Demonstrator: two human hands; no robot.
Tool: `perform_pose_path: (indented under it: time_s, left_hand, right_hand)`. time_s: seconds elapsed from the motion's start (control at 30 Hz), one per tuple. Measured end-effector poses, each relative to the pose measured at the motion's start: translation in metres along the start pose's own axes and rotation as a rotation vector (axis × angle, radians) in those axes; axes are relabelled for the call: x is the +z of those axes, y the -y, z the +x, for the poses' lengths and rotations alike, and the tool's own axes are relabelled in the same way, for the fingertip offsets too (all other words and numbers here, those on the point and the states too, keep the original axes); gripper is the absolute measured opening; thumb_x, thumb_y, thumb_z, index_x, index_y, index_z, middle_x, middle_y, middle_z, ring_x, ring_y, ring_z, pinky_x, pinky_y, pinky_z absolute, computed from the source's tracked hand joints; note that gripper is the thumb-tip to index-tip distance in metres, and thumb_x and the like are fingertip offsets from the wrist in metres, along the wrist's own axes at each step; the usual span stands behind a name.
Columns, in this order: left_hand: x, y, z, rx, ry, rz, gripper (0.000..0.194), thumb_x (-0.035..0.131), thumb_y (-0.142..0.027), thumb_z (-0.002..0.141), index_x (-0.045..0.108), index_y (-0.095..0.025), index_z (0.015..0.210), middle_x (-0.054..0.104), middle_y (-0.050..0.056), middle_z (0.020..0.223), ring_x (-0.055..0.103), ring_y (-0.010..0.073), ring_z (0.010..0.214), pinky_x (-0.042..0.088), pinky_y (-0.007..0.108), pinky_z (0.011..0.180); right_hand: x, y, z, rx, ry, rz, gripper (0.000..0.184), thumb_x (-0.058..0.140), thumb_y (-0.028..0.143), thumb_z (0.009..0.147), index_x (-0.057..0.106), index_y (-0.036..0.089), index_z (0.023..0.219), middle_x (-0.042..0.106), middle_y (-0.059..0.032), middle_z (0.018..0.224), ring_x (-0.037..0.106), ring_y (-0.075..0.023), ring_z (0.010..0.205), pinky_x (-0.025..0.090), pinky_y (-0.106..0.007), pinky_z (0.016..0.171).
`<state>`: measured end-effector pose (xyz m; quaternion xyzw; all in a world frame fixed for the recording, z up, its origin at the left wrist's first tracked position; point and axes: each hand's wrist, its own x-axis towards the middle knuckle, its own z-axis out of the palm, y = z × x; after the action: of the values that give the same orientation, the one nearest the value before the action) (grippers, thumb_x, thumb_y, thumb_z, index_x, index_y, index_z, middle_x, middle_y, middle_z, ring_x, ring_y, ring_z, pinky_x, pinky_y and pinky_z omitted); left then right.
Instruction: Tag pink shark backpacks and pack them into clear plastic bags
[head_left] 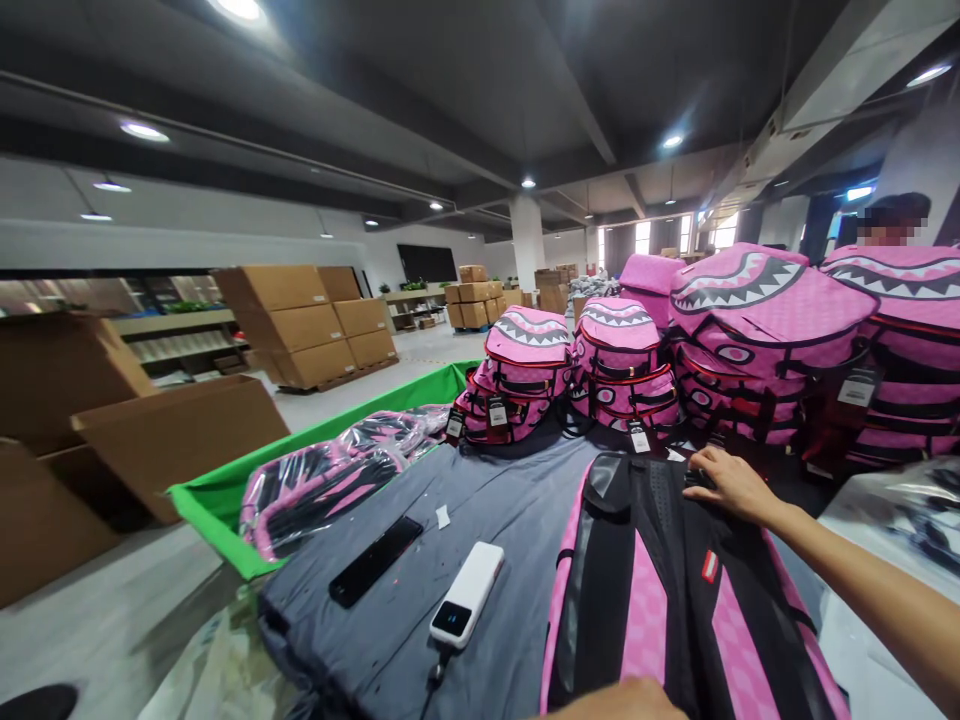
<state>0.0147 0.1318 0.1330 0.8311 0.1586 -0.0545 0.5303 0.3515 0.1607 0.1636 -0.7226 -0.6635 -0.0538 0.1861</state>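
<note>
A pink and black backpack (pixel 649 610) lies on the grey-covered table in front of me, its padded back panel and shoulder straps facing up. My right hand (pixel 727 485) is at the top of this backpack, fingers closed around a black part near the strap's upper end. Only the back of my left hand (pixel 619 700) shows, low at the frame's bottom edge over the backpack's lower part; its fingers are hidden. Left of the backpack lie a white power bank (pixel 469 592) with a cable plugged in and a dark phone (pixel 376 560).
Stacks of pink shark-mouth backpacks (pixel 622 340) line the table's far side. Plastic-wrapped backpacks (pixel 322 490) fill a green-edged bin (pixel 217 510) at left. Cardboard boxes (pixel 300 330) stand on the floor beyond. A person (pixel 892 218) is at far right, behind the stacks.
</note>
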Motion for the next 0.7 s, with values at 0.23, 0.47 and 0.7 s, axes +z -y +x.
perform_pose_path:
  time_s: [0.23,0.47,0.7]
  left_hand:
    - [-0.17,0.02,0.084,-0.065,-0.733,0.508,0.065,0.037,-0.063,0.098,0.056,-0.013,0.136,0.057,0.018,0.143,0.048,0.0337,0.138,0.039,0.043,0.111]
    - [-0.17,0.045,0.159,0.065,-0.738,0.558,0.054,0.057,-0.064,0.091,0.064,-0.02,0.122,0.065,0.011,0.129,0.058,0.0288,0.124,0.045,0.042,0.108]
    - [-0.138,0.051,0.133,0.191,-0.835,0.636,0.058,0.082,-0.05,0.072,0.062,-0.02,0.117,0.061,0.011,0.126,0.058,0.0303,0.117,0.048,0.046,0.105]
  right_hand:
    - [0.059,-0.025,-0.01,0.096,-0.143,0.03,0.076,0.042,0.077,0.085,0.058,0.015,0.126,0.061,-0.0214,0.134,0.058,-0.0379,0.125,0.046,-0.055,0.107]
    - [0.077,-0.033,-0.017,0.051,-0.283,0.071,0.063,0.053,0.067,0.085,0.055,0.018,0.124,0.066,-0.0171,0.121,0.065,-0.0335,0.112,0.053,-0.051,0.098]
    - [0.091,-0.008,-0.04,-0.083,-0.406,0.125,0.048,0.053,0.058,0.092,0.054,0.022,0.125,0.065,-0.0126,0.116,0.063,-0.0304,0.109,0.051,-0.048,0.097]
